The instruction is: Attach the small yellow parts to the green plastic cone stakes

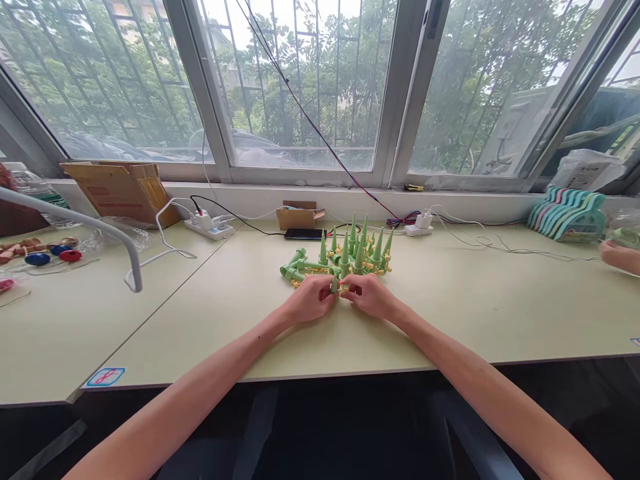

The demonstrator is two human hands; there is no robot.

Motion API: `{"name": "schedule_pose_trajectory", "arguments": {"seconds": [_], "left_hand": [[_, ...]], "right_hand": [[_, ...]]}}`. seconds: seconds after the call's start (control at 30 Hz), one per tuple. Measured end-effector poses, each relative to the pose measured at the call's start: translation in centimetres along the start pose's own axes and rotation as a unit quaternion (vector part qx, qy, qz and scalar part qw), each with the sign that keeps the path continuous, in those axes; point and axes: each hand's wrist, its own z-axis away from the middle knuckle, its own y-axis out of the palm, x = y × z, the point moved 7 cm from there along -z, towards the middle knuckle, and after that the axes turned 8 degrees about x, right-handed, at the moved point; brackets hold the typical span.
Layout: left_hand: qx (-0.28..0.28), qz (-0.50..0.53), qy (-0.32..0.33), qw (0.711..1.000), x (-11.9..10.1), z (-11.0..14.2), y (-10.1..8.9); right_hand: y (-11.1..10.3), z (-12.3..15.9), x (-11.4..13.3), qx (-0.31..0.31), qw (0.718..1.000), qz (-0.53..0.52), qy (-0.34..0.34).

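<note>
My left hand (311, 299) is closed around a small green cone (334, 285), which points upward between thumb and fingers. Close beside it, my right hand (371, 295) pinches a small yellowish piece (345, 289), partly hidden by the fingers. Just beyond both hands stands a cluster of upright green cones (360, 250), with small yellow pieces (383, 267) among them. To its left several green tube-like parts (295, 265) lie on their sides. The pale table (450, 313) carries all of these.
Behind the cluster are a black phone (305, 234), a small cardboard box (299, 217) and a power strip (419, 227). Another strip (210, 227) and a white curved bar (123, 243) are on the left. Teal hanger-shaped items (567, 215) and another person's hand (621, 257) appear at the right.
</note>
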Motion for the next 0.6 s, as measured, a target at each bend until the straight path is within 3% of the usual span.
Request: {"name": "schedule_pose_trajectory", "arguments": {"seconds": [0.6], "left_hand": [[0.014,-0.005,0.021,1.000,-0.10,0.05,0.17]], "right_hand": [[0.16,-0.08,-0.25,0.009,1.000,0.009,0.006]]}}
